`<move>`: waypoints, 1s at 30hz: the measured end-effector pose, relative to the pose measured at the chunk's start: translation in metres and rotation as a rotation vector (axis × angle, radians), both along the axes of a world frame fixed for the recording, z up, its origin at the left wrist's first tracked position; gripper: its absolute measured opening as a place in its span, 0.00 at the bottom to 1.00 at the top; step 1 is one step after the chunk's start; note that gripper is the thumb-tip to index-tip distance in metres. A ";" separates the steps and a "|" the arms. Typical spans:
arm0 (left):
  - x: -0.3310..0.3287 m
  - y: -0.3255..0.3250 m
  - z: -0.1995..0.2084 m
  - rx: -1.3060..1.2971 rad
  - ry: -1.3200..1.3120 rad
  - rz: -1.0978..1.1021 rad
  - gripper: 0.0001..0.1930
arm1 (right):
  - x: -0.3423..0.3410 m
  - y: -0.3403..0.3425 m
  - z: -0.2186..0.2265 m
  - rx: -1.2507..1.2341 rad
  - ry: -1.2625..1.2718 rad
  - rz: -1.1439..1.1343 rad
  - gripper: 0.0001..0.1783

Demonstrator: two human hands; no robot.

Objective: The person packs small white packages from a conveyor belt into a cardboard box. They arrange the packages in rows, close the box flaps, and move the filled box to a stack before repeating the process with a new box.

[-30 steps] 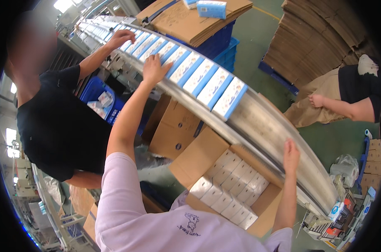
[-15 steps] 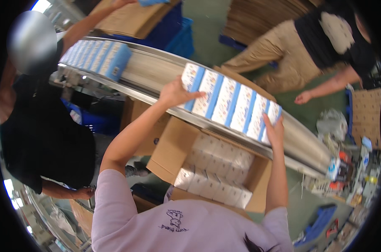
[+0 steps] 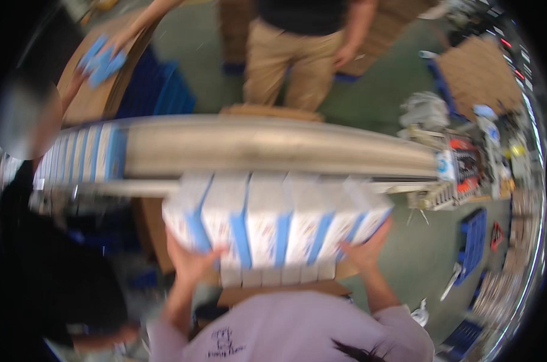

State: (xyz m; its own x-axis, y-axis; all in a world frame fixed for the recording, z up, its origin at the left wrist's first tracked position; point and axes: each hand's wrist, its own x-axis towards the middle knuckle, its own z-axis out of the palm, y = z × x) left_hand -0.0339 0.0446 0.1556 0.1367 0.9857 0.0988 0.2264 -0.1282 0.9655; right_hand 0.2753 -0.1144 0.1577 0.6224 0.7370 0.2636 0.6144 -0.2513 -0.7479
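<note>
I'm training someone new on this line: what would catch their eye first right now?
First, the row of white-and-blue packs at the centre, held between left hand and right hand. Behind it runs the pale conveyor belt, with more packs at its left. Beyond stands a co-worker in beige trousers.

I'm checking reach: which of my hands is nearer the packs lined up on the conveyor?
Left. The left hand, at one end of the held packs, is right of the conveyor packs and nearer you; the right hand, at the other end, is farther right.
</note>
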 end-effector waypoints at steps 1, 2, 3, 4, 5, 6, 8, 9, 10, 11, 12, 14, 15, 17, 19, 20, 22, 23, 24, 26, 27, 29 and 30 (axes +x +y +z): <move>-0.001 -0.026 -0.003 -0.018 -0.018 0.015 0.52 | -0.006 -0.012 0.005 -0.068 0.246 0.017 0.65; 0.009 -0.038 -0.009 -0.061 -0.064 -0.006 0.52 | -0.003 -0.017 0.009 -0.265 0.276 0.016 0.64; 0.014 -0.047 -0.023 -0.094 0.299 -0.075 0.51 | -0.004 -0.021 0.003 -0.394 0.196 0.037 0.60; 0.021 -0.048 -0.052 -0.200 0.423 -0.185 0.51 | 0.010 -0.027 -0.027 -0.404 0.190 0.122 0.54; 0.035 -0.044 -0.071 -0.277 0.652 -0.319 0.52 | 0.024 -0.031 -0.061 -0.579 0.155 0.204 0.53; 0.050 -0.035 -0.105 -0.317 1.032 -0.502 0.46 | 0.034 -0.024 -0.083 -0.795 -0.012 0.340 0.53; 0.088 -0.006 -0.140 -0.420 1.239 -0.912 0.39 | 0.046 -0.002 -0.121 -1.131 -0.085 0.473 0.37; 0.098 0.003 -0.151 -0.326 1.330 -0.999 0.37 | 0.048 0.007 -0.147 -1.001 -0.260 0.486 0.34; 0.108 0.009 -0.161 -0.227 1.417 -1.084 0.35 | 0.054 0.012 -0.167 -1.007 -0.298 0.583 0.33; 0.112 0.017 -0.173 -0.141 1.517 -1.153 0.34 | 0.056 0.024 -0.184 -1.003 -0.330 0.699 0.32; 0.115 0.023 -0.189 -0.107 1.505 -1.183 0.35 | 0.059 0.028 -0.206 -1.045 -0.361 0.698 0.32; 0.109 0.035 -0.231 -0.064 1.472 -1.232 0.36 | 0.065 0.037 -0.240 -1.136 -0.431 0.719 0.33; 0.105 0.037 -0.230 -0.128 1.382 -1.183 0.38 | 0.059 0.052 -0.199 -1.152 -0.337 0.705 0.33; 0.107 0.026 -0.187 -0.177 1.229 -1.064 0.38 | 0.046 0.075 -0.123 -1.206 -0.153 0.695 0.33; 0.115 -0.002 -0.158 -0.106 1.077 -0.980 0.38 | 0.033 0.053 -0.143 -1.099 -0.255 0.697 0.34; 0.109 -0.022 -0.161 -0.020 1.030 -0.931 0.37 | 0.025 0.036 -0.154 -1.033 -0.299 0.764 0.34; 0.114 -0.033 -0.173 0.021 0.996 -0.915 0.36 | 0.028 0.021 -0.163 -0.943 -0.270 0.704 0.33; 0.116 -0.038 -0.189 0.099 0.942 -0.864 0.36 | 0.029 0.018 -0.163 -0.942 -0.303 0.664 0.30; 0.121 -0.035 -0.185 0.041 0.981 -0.924 0.36 | 0.028 0.015 -0.163 -0.940 -0.323 0.620 0.27; 0.122 -0.032 -0.179 0.103 0.972 -0.892 0.35 | 0.026 0.014 -0.168 -0.327 -0.410 0.669 0.21; 0.117 -0.039 -0.189 0.244 0.834 -0.743 0.33 | 0.017 0.029 -0.151 -0.207 -0.251 0.781 0.20; 0.098 -0.037 -0.191 0.269 0.579 -0.567 0.26 | 0.006 0.058 -0.106 0.019 -0.127 0.919 0.18; 0.087 -0.026 -0.166 0.147 0.444 -0.532 0.23 | 0.003 0.079 -0.086 0.139 -0.170 0.948 0.16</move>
